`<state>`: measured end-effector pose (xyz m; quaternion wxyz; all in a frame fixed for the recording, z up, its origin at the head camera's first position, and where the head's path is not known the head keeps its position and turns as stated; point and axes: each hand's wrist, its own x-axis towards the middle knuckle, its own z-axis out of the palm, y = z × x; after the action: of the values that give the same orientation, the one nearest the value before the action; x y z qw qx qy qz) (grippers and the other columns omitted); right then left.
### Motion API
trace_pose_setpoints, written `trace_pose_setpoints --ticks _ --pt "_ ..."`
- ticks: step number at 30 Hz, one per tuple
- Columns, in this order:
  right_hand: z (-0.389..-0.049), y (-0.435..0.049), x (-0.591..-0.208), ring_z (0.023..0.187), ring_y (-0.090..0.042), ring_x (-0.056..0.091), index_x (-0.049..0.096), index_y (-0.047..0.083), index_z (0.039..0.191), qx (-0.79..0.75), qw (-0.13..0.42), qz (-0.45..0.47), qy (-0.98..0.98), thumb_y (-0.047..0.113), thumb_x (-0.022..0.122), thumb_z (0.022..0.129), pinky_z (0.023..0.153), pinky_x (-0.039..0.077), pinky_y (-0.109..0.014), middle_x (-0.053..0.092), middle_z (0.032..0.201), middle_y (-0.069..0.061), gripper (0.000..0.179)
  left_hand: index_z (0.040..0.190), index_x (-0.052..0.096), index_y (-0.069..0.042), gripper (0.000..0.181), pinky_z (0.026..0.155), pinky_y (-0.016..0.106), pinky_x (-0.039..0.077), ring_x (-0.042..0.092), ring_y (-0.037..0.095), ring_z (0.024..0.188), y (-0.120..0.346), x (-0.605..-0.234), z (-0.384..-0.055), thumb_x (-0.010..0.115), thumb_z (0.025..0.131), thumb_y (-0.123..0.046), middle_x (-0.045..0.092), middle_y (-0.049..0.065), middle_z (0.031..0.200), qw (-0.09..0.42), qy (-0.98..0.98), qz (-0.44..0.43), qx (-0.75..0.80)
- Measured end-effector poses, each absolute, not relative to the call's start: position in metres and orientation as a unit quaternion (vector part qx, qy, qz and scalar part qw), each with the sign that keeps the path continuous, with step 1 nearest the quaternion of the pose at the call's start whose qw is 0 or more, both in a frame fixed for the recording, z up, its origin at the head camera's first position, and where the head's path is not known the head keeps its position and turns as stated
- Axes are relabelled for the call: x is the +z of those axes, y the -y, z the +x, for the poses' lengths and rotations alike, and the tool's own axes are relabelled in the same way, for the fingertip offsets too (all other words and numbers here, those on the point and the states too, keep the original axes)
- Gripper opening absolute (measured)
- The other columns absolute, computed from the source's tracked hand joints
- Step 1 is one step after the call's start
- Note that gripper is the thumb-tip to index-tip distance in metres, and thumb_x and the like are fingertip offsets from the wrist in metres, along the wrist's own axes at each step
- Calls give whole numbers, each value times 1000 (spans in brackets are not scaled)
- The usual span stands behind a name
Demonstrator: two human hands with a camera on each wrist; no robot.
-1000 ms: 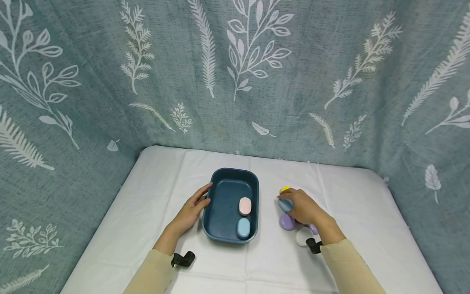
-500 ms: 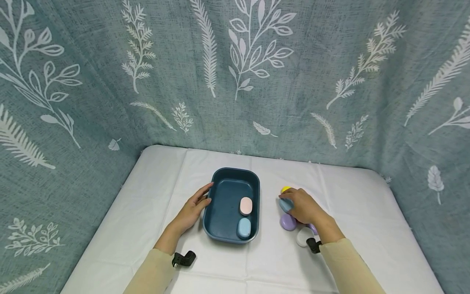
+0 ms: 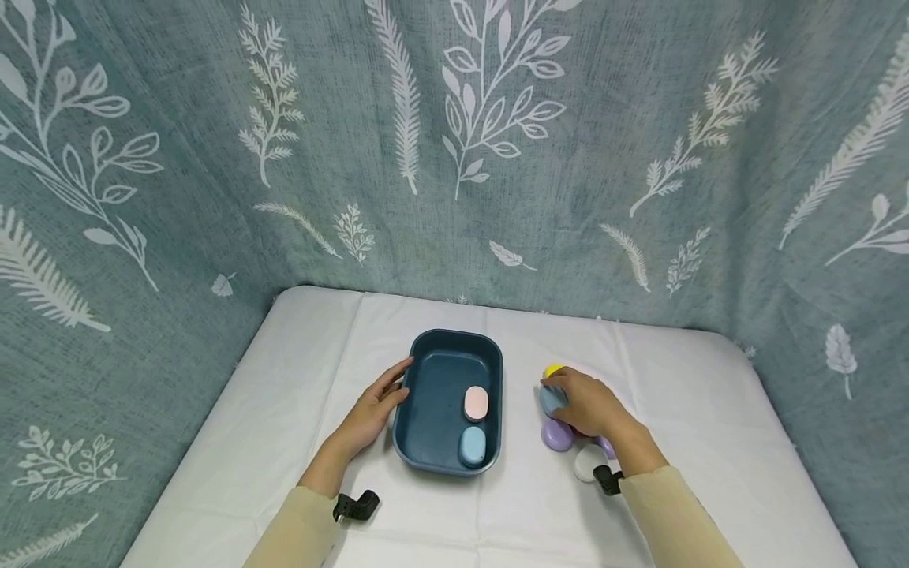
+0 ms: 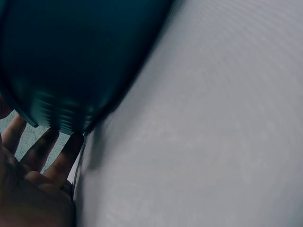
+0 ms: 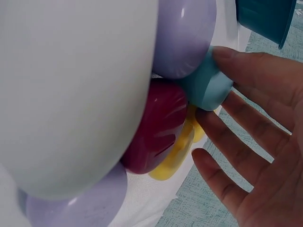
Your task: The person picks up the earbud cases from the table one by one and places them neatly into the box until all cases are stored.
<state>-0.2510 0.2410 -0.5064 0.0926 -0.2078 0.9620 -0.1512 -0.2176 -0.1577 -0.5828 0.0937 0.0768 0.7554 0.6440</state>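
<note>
A dark blue rectangular bin (image 3: 433, 426) stands left of the table's middle. Inside it, along its right side, lie a pale pink oval piece (image 3: 476, 403) and a light blue oval piece (image 3: 472, 446). My left hand (image 3: 369, 414) rests its extended fingertips (image 4: 73, 142) against the bin's left side. To the bin's right, my right hand (image 3: 592, 402) pinches a smooth, rounded blue piece (image 5: 208, 85) between thumb and fingers. Touching or close by are a purple piece (image 5: 184, 38), a dark red piece (image 5: 158, 127) and yellow pieces (image 5: 175, 153). My hand partly covers this group in the head view.
A round white piece (image 3: 588, 463) and another purple piece (image 5: 80, 203) lie near my right wrist. White cloth (image 3: 412, 521) covers the table. A grey-green leaf-patterned curtain (image 3: 426, 252) hangs behind and at both sides.
The head view has tilted slightly, shifting the scene a little down. Slightly more of the blue piece shows between my right thumb and fingers. My left hand keeps its place at the bin.
</note>
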Motion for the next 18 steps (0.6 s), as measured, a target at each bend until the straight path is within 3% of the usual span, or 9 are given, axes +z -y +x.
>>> trace_pose_setpoints --ticks 8,18 --pt "-248 -240 -506 130 -41 60 65 4 137 -163 87 -207 -961 17 84 87 107 49 -59 57 147 -21 55 157 39 -43 52 125 55 32 37 31 154 157 -585 -217 54 109 -32 32 -2 169 93 -753 81 646" --pt "-244 -234 -492 107 -30 71 66 5 136 -186 70 -220 -955 22 83 88 93 57 -52 62 139 -16 54 158 40 -40 52 124 54 34 39 30 153 157 -585 -216 54 109 -35 34 -4 168 84 -756 87 643"
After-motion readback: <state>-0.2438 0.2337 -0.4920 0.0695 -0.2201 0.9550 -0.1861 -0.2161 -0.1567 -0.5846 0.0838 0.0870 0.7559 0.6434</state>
